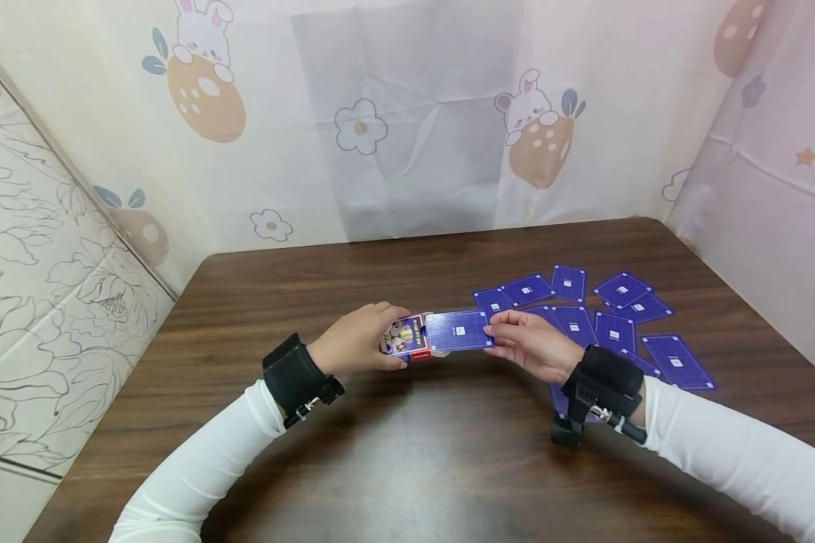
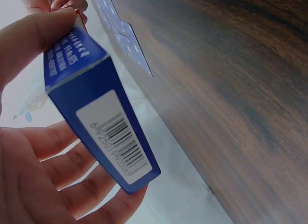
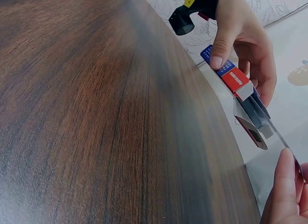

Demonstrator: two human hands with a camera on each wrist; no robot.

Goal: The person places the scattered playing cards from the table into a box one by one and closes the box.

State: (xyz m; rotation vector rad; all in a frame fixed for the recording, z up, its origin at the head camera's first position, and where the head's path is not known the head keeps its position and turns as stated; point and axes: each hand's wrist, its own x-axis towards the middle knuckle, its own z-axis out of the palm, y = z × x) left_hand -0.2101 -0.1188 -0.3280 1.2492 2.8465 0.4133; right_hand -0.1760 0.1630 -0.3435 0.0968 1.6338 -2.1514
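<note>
A dark brown wood-grain table [image 1: 353, 483] with rounded far corners reaches up to a pale, creased cloth [image 1: 414, 173] in a rabbit, fruit and flower print. On the left stands a white panel [image 1: 47, 264] with line-drawn blossoms; on the right, pinkish cloth [image 1: 781, 249] hangs. Pale light glints off the tabletop

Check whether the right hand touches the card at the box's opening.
Touching. Head view: the right hand pinches the blue card at its right end.
</note>
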